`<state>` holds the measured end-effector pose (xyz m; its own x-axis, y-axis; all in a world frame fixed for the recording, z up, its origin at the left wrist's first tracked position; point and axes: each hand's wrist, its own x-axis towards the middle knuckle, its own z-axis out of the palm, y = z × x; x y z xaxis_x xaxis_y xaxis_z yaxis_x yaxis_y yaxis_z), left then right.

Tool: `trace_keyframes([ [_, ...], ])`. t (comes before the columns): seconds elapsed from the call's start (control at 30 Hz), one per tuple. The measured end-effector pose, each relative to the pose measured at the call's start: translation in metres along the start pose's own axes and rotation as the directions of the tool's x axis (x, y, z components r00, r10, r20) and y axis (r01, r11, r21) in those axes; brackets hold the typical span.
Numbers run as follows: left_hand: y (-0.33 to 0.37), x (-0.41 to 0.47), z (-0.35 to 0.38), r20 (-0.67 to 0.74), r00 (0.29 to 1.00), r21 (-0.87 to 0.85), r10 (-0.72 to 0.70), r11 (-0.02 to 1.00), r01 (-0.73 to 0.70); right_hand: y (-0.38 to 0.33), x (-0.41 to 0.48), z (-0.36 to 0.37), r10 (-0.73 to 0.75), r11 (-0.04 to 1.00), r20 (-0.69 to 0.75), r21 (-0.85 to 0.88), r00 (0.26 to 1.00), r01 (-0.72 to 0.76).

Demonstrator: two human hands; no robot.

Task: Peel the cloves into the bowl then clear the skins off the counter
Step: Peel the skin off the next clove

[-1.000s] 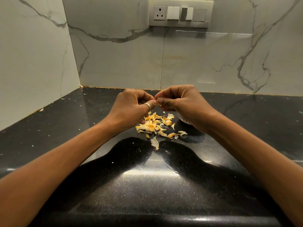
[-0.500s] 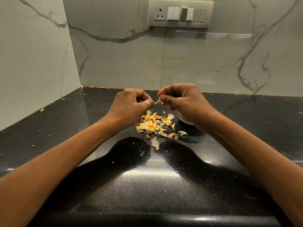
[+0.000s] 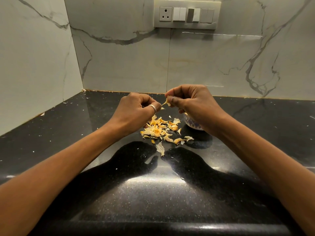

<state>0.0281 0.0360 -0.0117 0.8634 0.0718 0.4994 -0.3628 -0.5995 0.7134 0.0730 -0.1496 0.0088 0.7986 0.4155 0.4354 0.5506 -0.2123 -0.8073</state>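
Vs 1 s ago: fingertips were touching, now the hands are pulled apart with a gap between them. The right hand is a bit higher and further right, and the skin is drawn out longer than 0.5 s ago. Pile and bowl have not moved.

Right hand [image 3: 192,103]: fingers curled, thumb and forefinger clamped on a thin pale-yellow skin strip [image 3: 166,103]. The strip tapers left toward the other hand's fingertips. Can't tell whether its tip is still attached there.

Left hand [image 3: 134,114]: fingers curled in tight, thumb against forefinger, silver ring [image 3: 152,107] on one finger. What it holds is hidden, so the clove is not visible and the grip can't be confirmed. A tiny pale skin fragment [image 3: 162,108] shows just right of its fingertips.

Both hands are raised off the glossy black speckled stone counter [image 3: 153,193].

Loose pile of yellow-orange papery skins [image 3: 159,129] lies on the counter below and between the hands, toward the far middle.

Small white bowl with blue diamond pattern [image 3: 191,124] sits just right of the pile, mostly covered by the right hand. Its contents are not visible.

Cream switch plate with a socket [image 3: 185,14] is on the far white marble wall.
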Motion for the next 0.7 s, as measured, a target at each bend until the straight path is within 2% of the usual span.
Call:
trace_keyframes([
  [0.23,0.0021,0.0004,0.0019,0.128,0.986,-0.163,-0.102,0.979,0.122,0.0008,0.0005,0.0047,0.003,1.000,0.019,-0.021,1.000,-0.003],
  [0.7,0.0069,-0.0012,-0.0020,0.127,0.970,-0.274,-0.209,0.932,0.237,-0.0014,-0.0017,0.0068,-0.015,0.999,0.055,-0.046,0.998,0.018],
])
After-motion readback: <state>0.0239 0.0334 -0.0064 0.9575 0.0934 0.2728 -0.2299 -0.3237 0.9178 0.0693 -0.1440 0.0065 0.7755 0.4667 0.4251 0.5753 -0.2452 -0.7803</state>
